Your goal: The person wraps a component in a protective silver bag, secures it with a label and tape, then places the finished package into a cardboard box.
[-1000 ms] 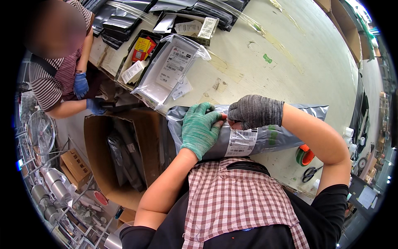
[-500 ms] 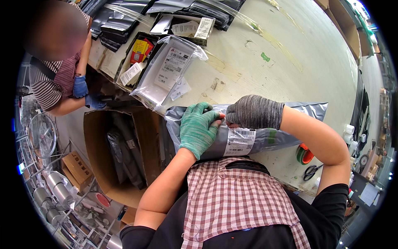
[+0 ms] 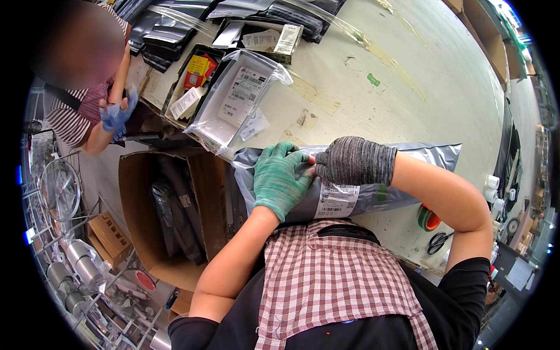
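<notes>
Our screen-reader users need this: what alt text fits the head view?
A green-gloved left hand and grey-gloved right hand press on a grey mailing bag lying on a pale table. An open cardboard box sits left.

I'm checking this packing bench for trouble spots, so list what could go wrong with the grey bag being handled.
1. The grey plastic mailer bag overhangs the pale table edge above the open cardboard box; it might slide off.
2. The green-gloved left hand and grey-gloved right hand press beside the white label, which may crease.
</notes>
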Demonstrator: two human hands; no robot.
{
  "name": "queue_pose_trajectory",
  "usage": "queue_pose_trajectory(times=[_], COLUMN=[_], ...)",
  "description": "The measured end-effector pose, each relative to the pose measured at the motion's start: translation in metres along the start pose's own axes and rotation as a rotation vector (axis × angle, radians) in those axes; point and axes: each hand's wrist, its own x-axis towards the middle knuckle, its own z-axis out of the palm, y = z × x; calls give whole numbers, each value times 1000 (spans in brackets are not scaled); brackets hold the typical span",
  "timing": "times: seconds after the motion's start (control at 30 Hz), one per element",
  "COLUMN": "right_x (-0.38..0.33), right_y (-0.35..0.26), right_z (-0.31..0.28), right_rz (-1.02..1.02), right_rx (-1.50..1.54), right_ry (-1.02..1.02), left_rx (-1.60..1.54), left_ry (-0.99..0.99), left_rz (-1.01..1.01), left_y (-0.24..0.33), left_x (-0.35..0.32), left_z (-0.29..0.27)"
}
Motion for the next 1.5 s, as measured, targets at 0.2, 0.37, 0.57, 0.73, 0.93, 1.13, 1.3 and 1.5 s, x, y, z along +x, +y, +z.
queue_pose_trajectory(times=[0.2,0.37,0.57,0.73,0.93,1.13,1.3,1.5], right_x=[-1,1,1,-7,-21,-12,-10,-5], right_y=[-2,21,24,19,23,32,28,28], right_z=[-8,9,9,-1,-1,11,15,27], right_rz=[-54,-398,-423,-459,-420,-496,-499,-443], right_rx=[-93,-279,-274,-274,-272,-234,-246,-248], right_ry=[-35,174,157,116,159,349,369,422], left_rx=[18,13,7,10,14,30,42,47], left_ry=[4,-7,-28,-30,-17,-17,-19,-22], left_rz=[1,-1,-11,-4,5,13,12,6], left_y=[-2,-1,-1,-1,-1,-2,1,1], left_x=[-2,-1,-1,-1,0,1,0,0], left_z=[2,2,1,0,2,3,1,1])
